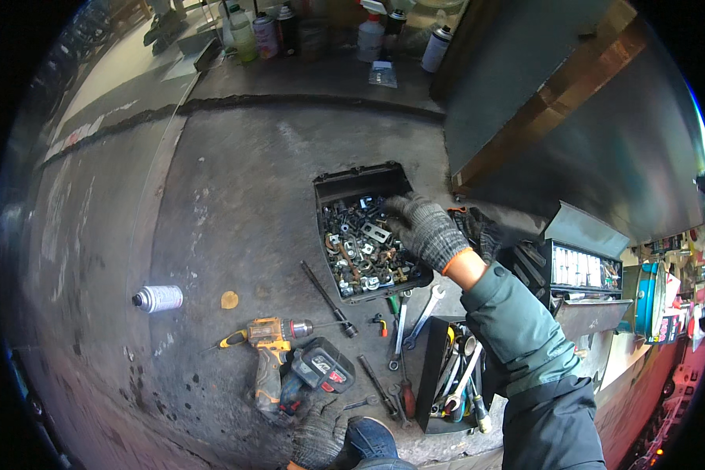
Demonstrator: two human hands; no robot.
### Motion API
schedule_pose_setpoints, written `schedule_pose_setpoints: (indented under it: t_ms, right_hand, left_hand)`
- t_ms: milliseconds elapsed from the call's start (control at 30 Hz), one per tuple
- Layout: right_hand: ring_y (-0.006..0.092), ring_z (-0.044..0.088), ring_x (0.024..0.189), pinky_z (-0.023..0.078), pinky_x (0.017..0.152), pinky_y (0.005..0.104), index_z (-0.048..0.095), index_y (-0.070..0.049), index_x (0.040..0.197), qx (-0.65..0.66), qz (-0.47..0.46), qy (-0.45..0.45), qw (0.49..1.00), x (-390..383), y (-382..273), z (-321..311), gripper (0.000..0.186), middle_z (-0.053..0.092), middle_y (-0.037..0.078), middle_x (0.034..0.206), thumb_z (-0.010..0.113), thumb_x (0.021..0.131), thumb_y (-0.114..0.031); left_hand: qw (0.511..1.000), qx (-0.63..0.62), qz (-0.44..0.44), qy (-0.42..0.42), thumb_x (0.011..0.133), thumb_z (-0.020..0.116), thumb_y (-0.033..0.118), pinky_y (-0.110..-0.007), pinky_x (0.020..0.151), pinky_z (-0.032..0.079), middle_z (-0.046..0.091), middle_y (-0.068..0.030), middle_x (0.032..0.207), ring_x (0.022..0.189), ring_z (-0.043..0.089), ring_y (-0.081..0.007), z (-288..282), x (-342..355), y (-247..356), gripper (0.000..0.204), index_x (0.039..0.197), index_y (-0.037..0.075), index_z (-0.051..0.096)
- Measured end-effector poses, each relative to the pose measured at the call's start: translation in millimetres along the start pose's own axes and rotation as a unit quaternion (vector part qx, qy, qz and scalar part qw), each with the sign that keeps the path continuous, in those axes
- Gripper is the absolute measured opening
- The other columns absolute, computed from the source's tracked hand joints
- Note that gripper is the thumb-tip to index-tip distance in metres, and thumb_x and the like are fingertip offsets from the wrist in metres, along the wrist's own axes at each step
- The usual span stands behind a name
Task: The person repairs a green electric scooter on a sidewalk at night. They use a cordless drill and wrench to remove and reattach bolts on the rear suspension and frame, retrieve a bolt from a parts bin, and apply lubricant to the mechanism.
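Currently, the right hand point(427, 229), in a grey knitted glove with an orange cuff point(456, 262), is at the right side of a black rectangular plastic bin point(360, 183), its fingers bent over the contents. Whether those fingers pinch anything, I cannot tell, since the glove hides their tips. The bin sits on a dark grey, stained surface point(235, 172), near the middle of the view, and holds a jumbled heap of metal bolts, clips and small brackets point(364, 249), some silvery, some rusty brown.

The left hand point(319, 435), also in a grey knitted glove, rests low at the bottom edge, just beside a patch of dark blue fabric point(372, 439); its fingers are too hidden to say whether they grip something. Nearest above it lie a yellow-and-grey cordless drill point(270, 337) and a black battery pack with a red patch point(323, 366).

Between the drill and the bin, a long dark metal bar point(327, 298) lies aslant. Below the bin are 2 silvery wrenches point(424, 317), and right of them a black open tray point(428, 384) packed with hand tools. Farther right stands an open case of sockets point(587, 266). Off to the left, 1 white aerosol can with a black cap point(161, 298) lies on its side near a round tan disc point(229, 300).
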State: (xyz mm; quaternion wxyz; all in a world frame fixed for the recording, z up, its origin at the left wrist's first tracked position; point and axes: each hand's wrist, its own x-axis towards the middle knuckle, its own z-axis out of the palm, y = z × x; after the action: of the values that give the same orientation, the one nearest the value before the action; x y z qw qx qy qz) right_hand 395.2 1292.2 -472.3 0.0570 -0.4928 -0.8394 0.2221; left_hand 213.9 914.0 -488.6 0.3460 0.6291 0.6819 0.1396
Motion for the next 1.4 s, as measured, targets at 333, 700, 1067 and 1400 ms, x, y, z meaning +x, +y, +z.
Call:
schedule_pose_setpoints:
  t_ms: [333,700,1067,1400]
  right_hand:
    - [0.0324,0.065,0.101,0.054,0.085,0.0446,0.071,-0.015,0.109,-0.136,-0.040,-0.187,0.972,-13,-12,16,0.027,0.066,0.014,0.110,0.064,0.087,-0.028]
    - [0.0346,0.065,0.098,0.052,0.087,0.0436,0.070,-0.015,0.108,-0.156,-0.074,-0.200,0.964,-3,-2,27,0.026,0.067,0.015,0.106,0.064,0.085,-0.025]
    - [0.0100,0.064,0.070,0.054,0.062,0.0232,0.064,-0.002,0.113,0.447,0.189,-0.112,0.867,-35,-4,-24,0.030,0.067,0.005,0.084,0.065,0.093,-0.024]
    - [0.0208,0.068,0.077,0.053,0.071,0.0320,0.068,0.001,0.103,0.277,0.087,0.124,0.949,-34,4,-2,0.024,0.072,0.015,0.090,0.064,0.090,-0.019]
  left_hand:
    - [0.991,0.113,0.070,0.008,0.085,0.066,0.022,-0.046,0.091,0.047,0.064,-0.0151,0.113,0.101,0.061,-0.0330,3,-5,2,0.031,0.112,0.008,0.067]
    - [0.997,0.046,0.061,0.018,0.086,0.064,0.022,-0.044,0.092,0.049,0.065,-0.0153,0.113,0.103,0.061,-0.0329,13,-9,3,0.033,0.114,0.005,0.066]
    - [0.995,0.069,0.072,0.018,0.087,0.062,0.021,-0.046,0.092,0.047,0.066,-0.0153,0.110,0.103,0.061,-0.0340,19,-32,-17,0.034,0.113,0.000,0.065]
    - [0.997,-0.051,0.007,0.060,0.086,0.064,0.026,-0.050,0.092,0.047,0.065,-0.0207,0.110,0.102,0.060,-0.0382,24,-24,-5,0.035,0.111,0.001,0.065]
